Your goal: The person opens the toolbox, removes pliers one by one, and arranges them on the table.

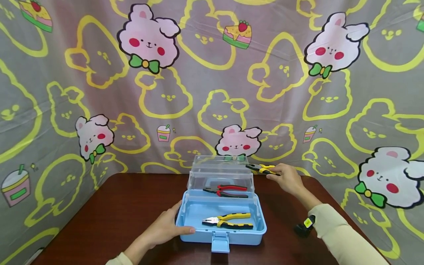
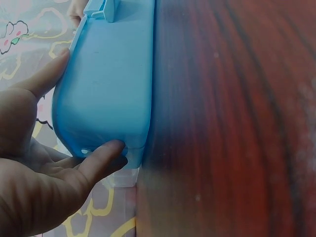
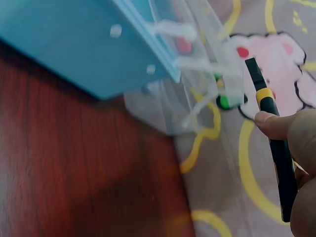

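My left hand [image 1: 164, 227] holds the left end of a light blue toolbox [image 1: 236, 240], its thumb on the front rim and its fingers along the side wall [image 2: 106, 94]. Beyond the box's right rear, my right hand [image 1: 287, 178] grips yellow-and-black pliers [image 1: 264, 169] by the handles. Their dark jaws point left, level with the raised clear lid; the right wrist view shows these pliers [image 3: 269, 106] edge-on. Inside the box's bottom lie combination pliers [image 1: 228, 221] with yellow-and-black handles. Behind them, red-and-black-handled pliers [image 1: 226, 190] lie in the upper tray.
The box's transparent lid and tray [image 1: 220, 170] stand unfolded toward the back, with the blue front latch [image 1: 220, 243] hanging down. A dark wood table [image 1: 132, 206] carries the box. Patterned cloth [image 1: 212, 81] hangs behind and at both sides. A black wrist device [image 1: 304, 226] is by the right sleeve.
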Tool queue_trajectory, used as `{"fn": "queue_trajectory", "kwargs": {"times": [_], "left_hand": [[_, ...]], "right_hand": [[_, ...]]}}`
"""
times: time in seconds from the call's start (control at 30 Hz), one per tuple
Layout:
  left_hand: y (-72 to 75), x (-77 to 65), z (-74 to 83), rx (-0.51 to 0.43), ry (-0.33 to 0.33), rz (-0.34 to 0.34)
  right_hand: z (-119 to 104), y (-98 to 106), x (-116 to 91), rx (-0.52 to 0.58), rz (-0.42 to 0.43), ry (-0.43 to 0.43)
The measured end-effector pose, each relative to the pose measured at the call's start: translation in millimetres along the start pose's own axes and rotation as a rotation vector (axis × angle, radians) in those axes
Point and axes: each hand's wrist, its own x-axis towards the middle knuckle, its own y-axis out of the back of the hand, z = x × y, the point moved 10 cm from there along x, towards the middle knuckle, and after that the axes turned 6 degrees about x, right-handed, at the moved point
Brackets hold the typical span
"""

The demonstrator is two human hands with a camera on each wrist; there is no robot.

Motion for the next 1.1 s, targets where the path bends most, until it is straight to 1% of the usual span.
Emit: {"fn": "queue_trajectory", "kwargs": {"times": [0.17, 0.43, 0.6, 0.73, 0.93, 1.1], "left_hand": [[1.4, -0.9, -0.7, -0.012, 0.008, -0.003], [2.2, -2.0, -1.3, -0.011, 0.020, 0.001], [2.1, -2.8, -0.8, -0.010, 0.021, 0.005], [1.5, -3.9, 0.1, -0.015, 0.025, 0.007], [-1.4, -2.0, -0.9, -0.012, 0.026, -0.006], [-1.2, -0.8, 0.4, -0.011, 0.020, -0.001]], "right_hand": [[26.5, 4.2, -9.1, -0.030, -0.019, -0.084], [72.2, 5.6, -25.1, -0.045, -0.001, -0.182], [95.4, 0.6, -34.7, -0.056, -0.015, -0.214], [113.5, -7.1, -43.8, -0.059, -0.047, -0.244], [142.9, -16.4, -60.3, -0.063, -0.098, -0.333], [157.4, -16.3, -66.4, -0.059, -0.117, -0.368]]}}
